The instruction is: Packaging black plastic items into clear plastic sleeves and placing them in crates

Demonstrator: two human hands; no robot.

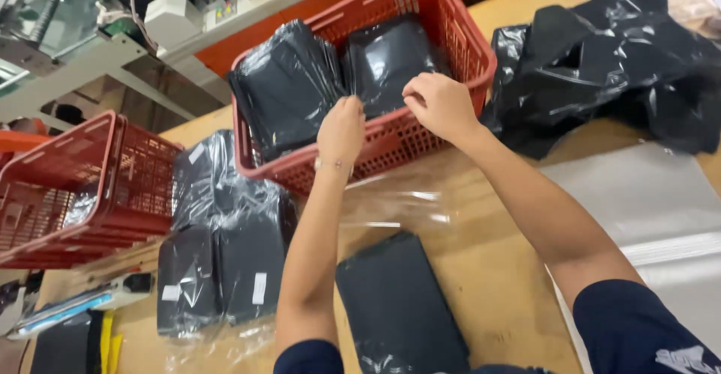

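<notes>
Both hands at the near rim of a red basket, sorting bagged black garments.

The left hand (342, 130) and right hand (439, 104) pinch, fingers curled, at the top edge of the bagged dark packs (289, 88) standing in the red basket (390, 137); what exactly each grips is unclear. The step looks like seating or separating packs, which calls for a firm fingertip pinch. A wooden table (496, 269) carries more black packs (398, 303), a clear bag and a second basket (75, 186); a workshop bench stands behind.

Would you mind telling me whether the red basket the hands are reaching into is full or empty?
Nearly full: the red basket holds upright rows of black bagged packs rising to its rim, and both hands rest at their tops.
</notes>
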